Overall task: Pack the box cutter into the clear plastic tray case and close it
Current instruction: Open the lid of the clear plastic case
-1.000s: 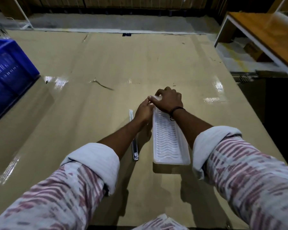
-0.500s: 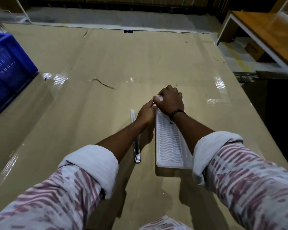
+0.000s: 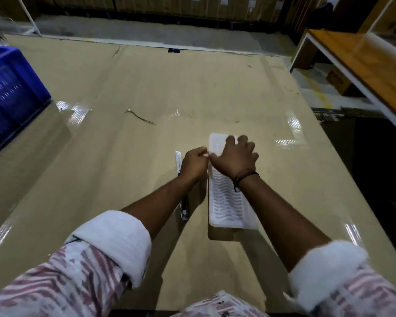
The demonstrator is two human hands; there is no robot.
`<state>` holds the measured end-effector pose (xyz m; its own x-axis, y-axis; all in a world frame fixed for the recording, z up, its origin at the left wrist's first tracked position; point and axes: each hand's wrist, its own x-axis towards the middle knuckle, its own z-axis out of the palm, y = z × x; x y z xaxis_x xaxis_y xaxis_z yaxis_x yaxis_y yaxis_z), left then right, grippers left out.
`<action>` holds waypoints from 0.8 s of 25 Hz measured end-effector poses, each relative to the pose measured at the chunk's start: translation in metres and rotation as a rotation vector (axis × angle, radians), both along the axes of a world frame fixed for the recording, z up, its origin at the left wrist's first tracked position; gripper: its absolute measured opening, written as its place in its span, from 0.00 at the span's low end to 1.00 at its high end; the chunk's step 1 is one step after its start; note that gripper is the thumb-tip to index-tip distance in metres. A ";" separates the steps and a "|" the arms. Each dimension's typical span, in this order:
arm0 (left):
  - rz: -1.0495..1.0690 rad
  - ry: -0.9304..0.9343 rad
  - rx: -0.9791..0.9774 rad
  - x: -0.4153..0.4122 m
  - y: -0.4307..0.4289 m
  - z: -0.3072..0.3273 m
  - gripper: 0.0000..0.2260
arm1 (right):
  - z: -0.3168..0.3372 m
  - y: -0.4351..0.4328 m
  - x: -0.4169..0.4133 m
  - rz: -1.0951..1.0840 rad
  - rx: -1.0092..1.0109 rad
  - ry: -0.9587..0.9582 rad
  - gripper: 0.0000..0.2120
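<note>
Both my arms reach forward over the cardboard-covered table point(image 3: 146, 92), sleeves point(image 3: 114, 239) rolled up past the forearm. My right hand point(image 3: 236, 160) lies palm-down across the far part of the clear plastic tray case point(image 3: 226, 202), wrist bent slightly inward, a dark cord bracelet point(image 3: 244, 177) round it. Its fingers point(image 3: 242, 140) are spread and curled over the case's top, pressing on it rather than wrapped round it; the thumb points left toward my other hand. The fingers are a little motion-blurred, so how firmly they bear down I cannot tell.

My left hand point(image 3: 193, 164) sits just beside the case's left long edge, knuckles up, fingers curled in tight. The fingertips meet the case's edge near my right thumb, and they look pinched on that rim, though the blur leaves me unsure how much of it they hold.

The case lies flat, long axis running away from me, its ribbed surface showing between my right wrist and the near end. The box cutter point(image 3: 184, 208) lies on the table left of the case, parallel to it and apart from it, mostly hidden under my left forearm; only its far tip beyond the left hand and its near end show. A blue crate point(image 3: 7, 92) stands far left, well apart
</note>
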<state>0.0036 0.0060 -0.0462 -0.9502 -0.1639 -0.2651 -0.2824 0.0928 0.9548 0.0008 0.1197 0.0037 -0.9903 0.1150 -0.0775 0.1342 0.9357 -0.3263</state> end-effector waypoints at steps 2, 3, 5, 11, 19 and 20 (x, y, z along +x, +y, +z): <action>-0.014 -0.006 0.036 0.013 -0.004 -0.002 0.16 | 0.000 -0.001 0.025 -0.019 0.023 -0.153 0.40; -0.029 -0.005 0.055 0.018 -0.008 -0.006 0.15 | 0.000 -0.002 0.032 -0.019 0.016 -0.206 0.43; -0.056 -0.030 0.091 0.026 -0.012 -0.006 0.13 | -0.002 -0.004 0.036 0.012 0.035 -0.264 0.49; -0.074 -0.044 0.092 0.034 -0.010 -0.001 0.12 | -0.001 -0.003 0.037 0.027 0.004 -0.266 0.51; -0.105 -0.062 0.121 0.034 -0.011 0.001 0.10 | 0.002 0.002 0.046 0.038 -0.063 -0.197 0.47; -0.105 -0.073 0.129 0.034 -0.012 0.000 0.09 | 0.000 0.001 0.047 0.038 -0.051 -0.200 0.47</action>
